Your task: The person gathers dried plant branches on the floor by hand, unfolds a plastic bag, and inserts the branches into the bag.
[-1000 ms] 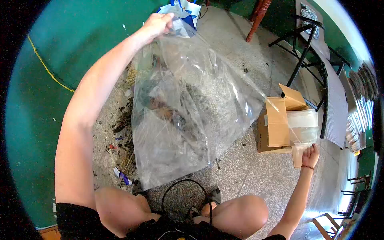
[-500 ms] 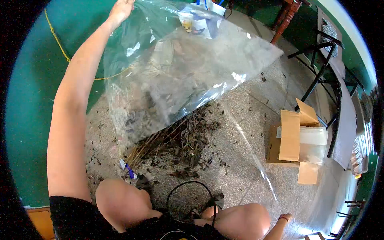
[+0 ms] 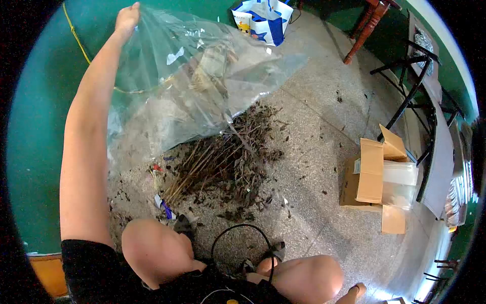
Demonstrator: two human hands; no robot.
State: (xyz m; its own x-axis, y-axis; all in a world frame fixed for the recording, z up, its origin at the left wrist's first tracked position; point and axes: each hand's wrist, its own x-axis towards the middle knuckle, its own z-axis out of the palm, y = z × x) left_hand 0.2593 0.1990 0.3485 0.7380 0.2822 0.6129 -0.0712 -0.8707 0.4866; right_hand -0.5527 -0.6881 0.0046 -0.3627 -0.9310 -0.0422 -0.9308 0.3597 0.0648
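Observation:
My left hand [image 3: 127, 19] is raised at the upper left, its fingers closed on the corner of a large clear plastic sheet [image 3: 167, 101]. The sheet hangs in folds over the floor, and whether it is a bag I cannot tell. Beneath and in front of its lower edge lies a bundle of dried plant stalks [image 3: 223, 162] with dark crumpled leaves. Low at the right edge of my knee is my right hand [image 3: 360, 288], small in view, with a band near the wrist; its fingers do not show clearly.
An open cardboard box [image 3: 372, 172] with clear plastic in it stands at the right. Behind it is a folding chair or bed with a black frame [image 3: 405, 96]. A blue and white shopping bag [image 3: 260, 23] stands at the back near a wooden table leg [image 3: 362, 38]. Leaf crumbs litter the floor.
My left hand has moved left and slightly lower, drawing the plastic sheet left. More of the stalks and the shopping bag are uncovered. My right hand has moved slightly lower.

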